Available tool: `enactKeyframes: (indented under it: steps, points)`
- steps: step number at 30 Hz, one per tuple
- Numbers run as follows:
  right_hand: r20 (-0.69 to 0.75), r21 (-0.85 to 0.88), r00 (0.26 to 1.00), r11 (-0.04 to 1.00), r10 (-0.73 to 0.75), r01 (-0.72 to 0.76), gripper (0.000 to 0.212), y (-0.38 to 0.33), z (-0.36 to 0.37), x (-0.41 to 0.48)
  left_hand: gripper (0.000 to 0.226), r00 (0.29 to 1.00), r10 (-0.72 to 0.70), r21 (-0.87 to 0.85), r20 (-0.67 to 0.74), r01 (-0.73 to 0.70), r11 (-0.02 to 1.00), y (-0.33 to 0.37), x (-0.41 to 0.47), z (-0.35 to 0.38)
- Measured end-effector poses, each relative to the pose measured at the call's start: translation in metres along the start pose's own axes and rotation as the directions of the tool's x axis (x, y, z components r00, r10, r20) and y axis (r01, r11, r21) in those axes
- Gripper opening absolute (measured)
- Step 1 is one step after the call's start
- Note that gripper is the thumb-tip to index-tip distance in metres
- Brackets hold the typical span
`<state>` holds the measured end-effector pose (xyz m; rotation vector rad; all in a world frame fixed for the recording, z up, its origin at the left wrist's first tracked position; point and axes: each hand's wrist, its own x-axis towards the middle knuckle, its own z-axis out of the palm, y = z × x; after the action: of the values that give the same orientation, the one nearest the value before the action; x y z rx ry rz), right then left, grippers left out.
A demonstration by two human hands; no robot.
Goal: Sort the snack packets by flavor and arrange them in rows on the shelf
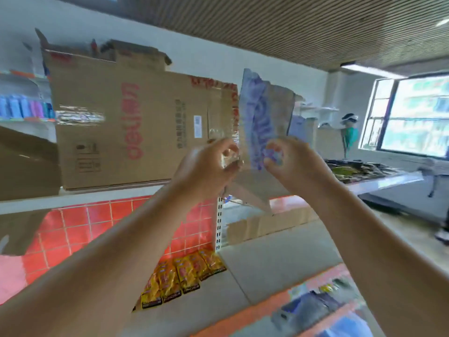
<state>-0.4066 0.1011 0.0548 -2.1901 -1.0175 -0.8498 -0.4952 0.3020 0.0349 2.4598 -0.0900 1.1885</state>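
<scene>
Pinching the lower edge of a blue-and-purple packet [255,113], the fingers [272,154] of the right hand [289,164] are curled tight and hold it upright, near the middle of the scene and in front of the upper shelf [85,194]. The left hand [206,164], just to its left, is also curled and grips a crumpled shiny piece [230,161]. Motion blur makes it hard to say whether that is a second packet or loose wrapping. A grey-silver sheet hangs below and between the hands, so more than one packet may be in hand.

Judged from how things lie, the sorting is at an early-to-middle stage. One row is laid: yellow packets [184,278] lie side by side on the lower shelf [267,263] against its red-tiled back. I count four clearly, perhaps five. The blue flavour has no row that can be seen yet, and the held packet is not placed.

More stock waits: a blurred heap of dark and blue packets [313,310] near right, too smeared to count, and a spread of dark packets [352,169] on the counter [388,181] far right, also uncountable. One large cardboard box [136,122] with red lettering sits on the upper shelf to the left. One other person [349,127] stands far right by the window.
</scene>
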Motion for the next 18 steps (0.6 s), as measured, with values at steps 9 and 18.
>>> enactKeyframes:
  steps: [9, 18]
  points:
    - [-0.035, -0.165, 0.978, 0.963, 0.208, -0.211, 0.020, 0.133, -0.155, -0.056, 0.020, 0.971, 0.080, -0.110, 0.226, -0.056, 0.992, 0.138, 0.045, 0.087]
    - [-0.036, -0.238, 0.946, 0.916, 0.323, -0.322, 0.018, 0.217, -0.193, -0.084, 0.020, 0.927, 0.167, -0.086, 0.336, -0.147, 0.985, 0.186, 0.078, 0.160]
